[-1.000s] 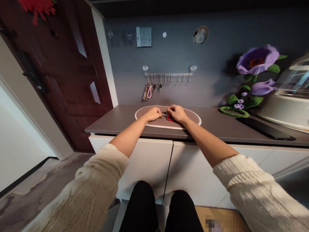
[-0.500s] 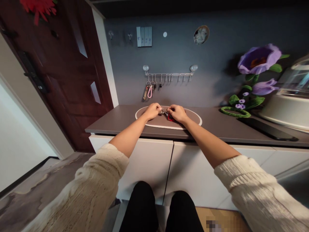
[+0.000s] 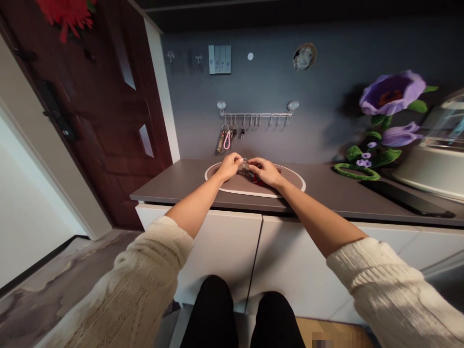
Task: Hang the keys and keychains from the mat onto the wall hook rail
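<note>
Above an oval mat point(image 3: 250, 193) with a white rim, both of my hands meet at a metal key ring point(image 3: 245, 160). My left hand point(image 3: 230, 166) pinches the ring's left side between thumb and fingertips. From the right, my right hand point(image 3: 265, 171) has its fingers closed at the ring. Under the right fingers hang small metal pieces that look like keys, and a red item point(image 3: 256, 178) partly covered by that hand. How the pieces join the ring is too small to make out.
A hook rail point(image 3: 257, 115) on the wall holds several keys and a pink loop point(image 3: 227, 140). On the counter point(image 3: 326, 198) at right are a black phone point(image 3: 406, 198), purple flowers point(image 3: 393, 94) and a pale domed appliance point(image 3: 431, 164). A dark red door point(image 3: 119, 135) stands left.
The metal ring now shows upright between my fingertips, and my right hand has shifted slightly toward my left. The whole view has moved a little.
</note>
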Motion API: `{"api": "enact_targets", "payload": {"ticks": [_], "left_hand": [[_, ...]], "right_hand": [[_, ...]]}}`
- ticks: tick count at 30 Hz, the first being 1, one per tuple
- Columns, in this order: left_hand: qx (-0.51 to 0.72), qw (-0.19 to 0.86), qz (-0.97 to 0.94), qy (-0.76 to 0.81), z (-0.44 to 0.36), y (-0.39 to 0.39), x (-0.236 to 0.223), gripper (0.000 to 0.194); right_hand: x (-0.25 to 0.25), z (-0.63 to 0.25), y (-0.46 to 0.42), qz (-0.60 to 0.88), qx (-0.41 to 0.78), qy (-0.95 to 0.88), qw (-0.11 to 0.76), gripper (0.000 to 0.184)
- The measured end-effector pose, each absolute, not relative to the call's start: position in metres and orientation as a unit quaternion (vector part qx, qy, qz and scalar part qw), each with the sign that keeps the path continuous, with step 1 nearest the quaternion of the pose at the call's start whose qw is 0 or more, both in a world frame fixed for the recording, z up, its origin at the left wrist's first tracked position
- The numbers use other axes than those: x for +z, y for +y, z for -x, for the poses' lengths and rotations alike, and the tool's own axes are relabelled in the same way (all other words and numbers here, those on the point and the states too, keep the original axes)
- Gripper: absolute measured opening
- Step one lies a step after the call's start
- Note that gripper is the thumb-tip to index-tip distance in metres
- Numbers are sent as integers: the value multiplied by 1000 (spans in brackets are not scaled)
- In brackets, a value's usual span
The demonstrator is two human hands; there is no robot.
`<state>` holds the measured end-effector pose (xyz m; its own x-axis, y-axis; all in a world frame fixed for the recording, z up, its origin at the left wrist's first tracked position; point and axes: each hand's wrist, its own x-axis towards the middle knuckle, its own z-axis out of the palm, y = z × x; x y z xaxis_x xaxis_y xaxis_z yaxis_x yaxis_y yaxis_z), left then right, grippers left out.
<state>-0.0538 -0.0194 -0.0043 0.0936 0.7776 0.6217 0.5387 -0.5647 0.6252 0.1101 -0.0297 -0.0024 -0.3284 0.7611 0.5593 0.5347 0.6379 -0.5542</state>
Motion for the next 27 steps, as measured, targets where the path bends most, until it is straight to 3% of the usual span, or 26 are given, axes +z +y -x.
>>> {"api": "enact_targets", "payload": {"ticks": [18,27], "left_hand": [[498,163,-750,404,51,-20,-5,10],[488,149,-762,397,49,-23,-4,10]], "right_hand": [[-7,-108,-20,353,209,-781,471,31],[-7,-109,-19,372,208,-767,480,21]]}}
